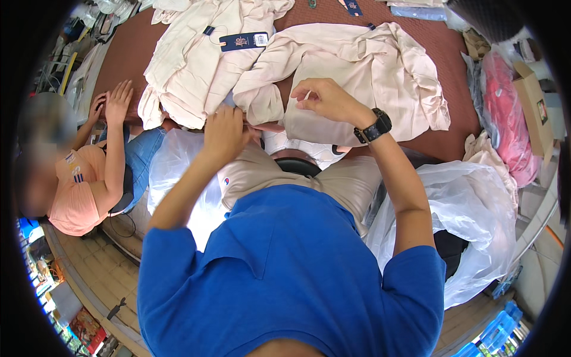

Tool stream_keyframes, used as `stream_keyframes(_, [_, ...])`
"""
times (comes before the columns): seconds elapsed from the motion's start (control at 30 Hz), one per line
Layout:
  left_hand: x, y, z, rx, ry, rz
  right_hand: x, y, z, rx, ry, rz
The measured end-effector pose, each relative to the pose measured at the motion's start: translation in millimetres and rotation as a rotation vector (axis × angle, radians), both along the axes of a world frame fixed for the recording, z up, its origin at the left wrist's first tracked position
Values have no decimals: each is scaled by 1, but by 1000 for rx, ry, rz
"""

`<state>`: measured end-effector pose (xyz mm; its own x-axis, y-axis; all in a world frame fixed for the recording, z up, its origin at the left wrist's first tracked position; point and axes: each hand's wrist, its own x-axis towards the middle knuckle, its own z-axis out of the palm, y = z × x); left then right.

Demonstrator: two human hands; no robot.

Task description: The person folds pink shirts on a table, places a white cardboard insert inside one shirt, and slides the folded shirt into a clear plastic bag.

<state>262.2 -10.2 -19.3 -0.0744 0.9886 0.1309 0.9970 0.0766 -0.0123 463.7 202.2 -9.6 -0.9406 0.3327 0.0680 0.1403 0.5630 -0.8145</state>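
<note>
Two cream shirts lie side by side on a brown-covered table. The left shirt (190, 65) bears a dark hang tag (244, 41); the right shirt (369, 77) is spread with its sleeve bent toward the left one. My left hand (225, 132) is closed at the near table edge, between the left shirt's hem and the right shirt's sleeve. What its fingers grip is hidden. Above the right shirt's left part is my right hand (324, 99), its fingers loosely bent and apart, with nothing visible in them. A black watch (375, 126) is on that wrist.
At the left sits another person in a peach top (80, 187), hands on the brown table cover (128, 50). Clear plastic bags (464, 220) flank my legs. On the right are a red plastic-wrapped bundle (505, 113) and a cardboard box (531, 110).
</note>
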Motion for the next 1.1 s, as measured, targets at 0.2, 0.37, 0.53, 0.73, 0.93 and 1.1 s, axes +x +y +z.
stream_keyframes(0.2, [17,-127,-42,-56,-1187,384,-12,-8,-31,55,54,-107])
stream_keyframes(0.37, [-7,-217,-79,33,-1298,764,-33,-22,-30,133,156,-31])
stream_keyframes(0.53, [0,-112,-86,219,-1889,714,-54,-58,-49,425,169,-86])
stream_keyframes(0.73, [-10,-36,-88,629,-2526,489,-46,14,-12,65,275,-530])
stream_keyframes(0.93, [-14,-115,-71,636,-2646,350,26,86,-26,-513,423,-926])
stream_keyframes(1.1, [-19,-241,-99,579,-1391,995,46,94,-82,-482,342,-982])
